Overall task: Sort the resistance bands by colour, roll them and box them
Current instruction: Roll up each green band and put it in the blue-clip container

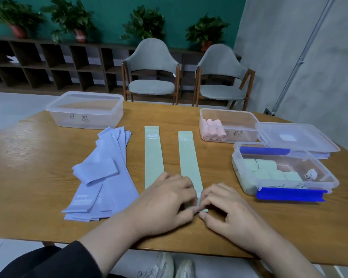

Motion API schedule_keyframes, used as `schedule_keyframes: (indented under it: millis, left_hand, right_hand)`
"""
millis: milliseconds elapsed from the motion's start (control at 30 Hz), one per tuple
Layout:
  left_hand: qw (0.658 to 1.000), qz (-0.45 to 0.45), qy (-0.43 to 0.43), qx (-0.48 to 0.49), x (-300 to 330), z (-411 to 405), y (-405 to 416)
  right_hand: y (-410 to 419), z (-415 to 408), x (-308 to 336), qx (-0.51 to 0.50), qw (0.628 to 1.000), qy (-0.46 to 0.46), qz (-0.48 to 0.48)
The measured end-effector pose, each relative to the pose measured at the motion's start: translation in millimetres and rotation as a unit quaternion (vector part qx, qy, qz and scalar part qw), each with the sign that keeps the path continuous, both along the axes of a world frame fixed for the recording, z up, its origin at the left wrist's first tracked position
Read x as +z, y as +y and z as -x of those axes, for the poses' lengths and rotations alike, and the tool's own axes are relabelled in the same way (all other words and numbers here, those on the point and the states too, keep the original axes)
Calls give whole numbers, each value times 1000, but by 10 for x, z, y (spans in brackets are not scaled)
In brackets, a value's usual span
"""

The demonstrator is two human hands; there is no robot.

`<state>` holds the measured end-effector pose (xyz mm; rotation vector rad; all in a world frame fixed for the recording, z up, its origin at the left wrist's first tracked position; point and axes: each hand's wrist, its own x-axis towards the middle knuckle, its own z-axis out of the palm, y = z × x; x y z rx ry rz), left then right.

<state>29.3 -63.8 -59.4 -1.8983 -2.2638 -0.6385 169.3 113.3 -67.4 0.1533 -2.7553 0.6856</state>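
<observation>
Low at centre, both hands (165,201) (227,207) pinched the green band's (189,157) near end; uneven pressure could skew the roll.

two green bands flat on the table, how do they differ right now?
The right green band has its near end pinched by the left hand and right hand, apparently starting a roll; the left green band lies untouched, its near end hidden behind the left hand. The right one's far end reads "30"; the left's bears a small label. Both lie flat and roughly parallel.
</observation>
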Motion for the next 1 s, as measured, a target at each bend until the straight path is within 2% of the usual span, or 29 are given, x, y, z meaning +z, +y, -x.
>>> schedule_keyframes:
  millis: [300,733,1000]
  left_hand:
    - [1000,20,-6,7,-70,-15,-13]
    - [999,5,-29,31,-75,4,-12]
    - [999,-17,-16,45,-99,15,-23]
  right_hand:
    - [47,78,43,14,999,-38,10]
    - [55,112,-58,-17,1000,-5,21]
    - [47,92,-91,-15,999,34,-12]
